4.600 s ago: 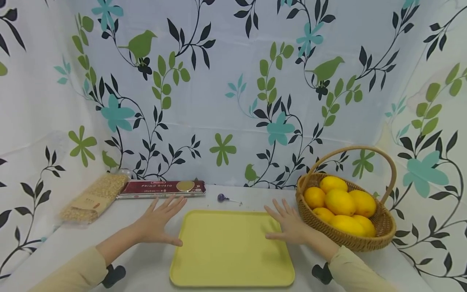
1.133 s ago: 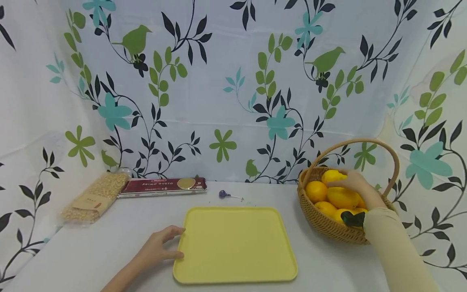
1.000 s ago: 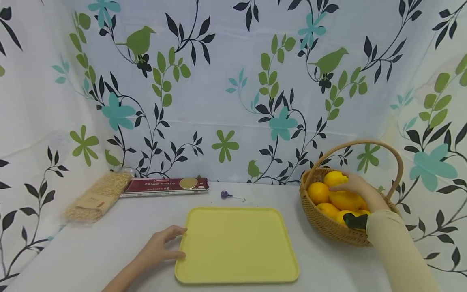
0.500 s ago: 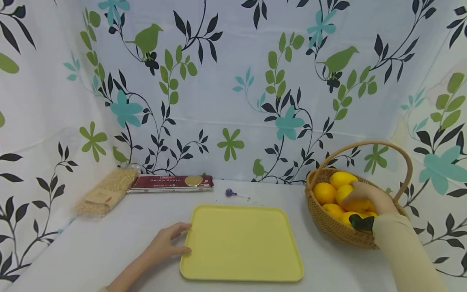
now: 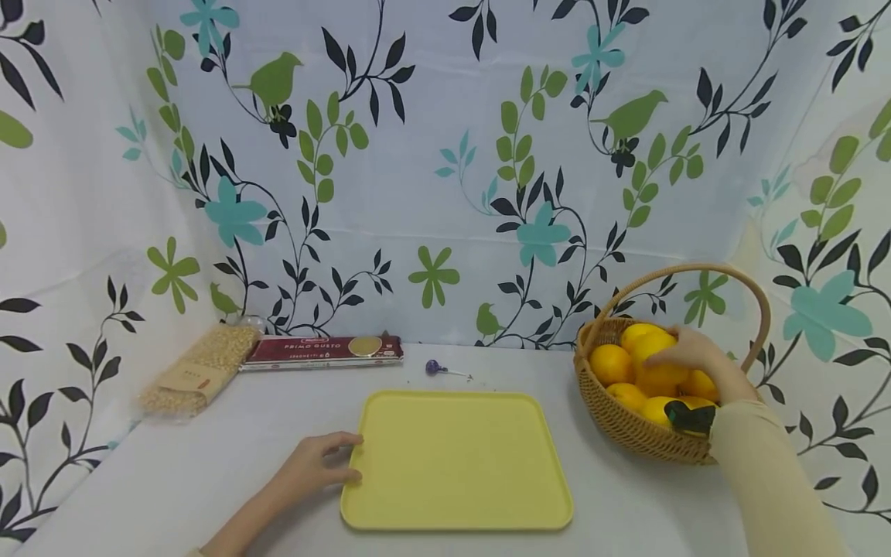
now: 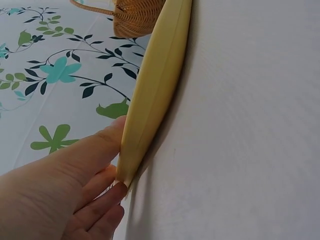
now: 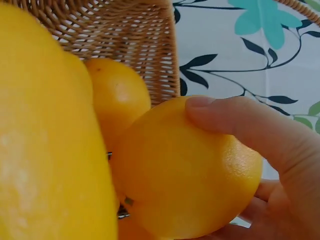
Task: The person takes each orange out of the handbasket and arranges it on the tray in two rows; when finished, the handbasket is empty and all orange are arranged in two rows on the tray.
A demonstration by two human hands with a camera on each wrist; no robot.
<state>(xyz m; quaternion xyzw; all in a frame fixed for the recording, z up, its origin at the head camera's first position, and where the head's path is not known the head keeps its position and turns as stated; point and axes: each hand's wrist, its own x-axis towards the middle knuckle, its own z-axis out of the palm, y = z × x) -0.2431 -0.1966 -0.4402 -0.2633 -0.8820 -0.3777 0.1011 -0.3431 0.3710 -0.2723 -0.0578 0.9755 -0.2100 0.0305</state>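
My left hand point(image 5: 316, 464) rests at the left edge of a yellow rectangular tray point(image 5: 455, 456), thumb and fingertips spread along the rim. In the left wrist view the tray point(image 6: 155, 90) appears edge-on with fingertips point(image 6: 117, 190) touching its corner. My right hand point(image 5: 703, 356) reaches into a wicker basket point(image 5: 626, 429) of yellow fruit that looks like lemons. Its thumb point(image 7: 210, 107) and fingers grip one lemon point(image 7: 185, 170), thumb on top and fingers curled underneath, partly hidden. Another big lemon point(image 7: 45, 130) fills the left of that view, with a rounder one point(image 7: 117, 95) behind.
At the back left lie a bag of beige grains point(image 5: 202, 371) and a red spaghetti packet point(image 5: 323, 352). A purple lollipop point(image 5: 433, 367) lies behind the tray. The basket's tall handle point(image 5: 759, 298) arches over the fruit. A patterned curtain point(image 5: 431, 193) hangs behind the table.
Both hands were spread over the tray at first. The left came to its edge and stays there; the right moved into the basket, then took hold of a lemon and tilted it.
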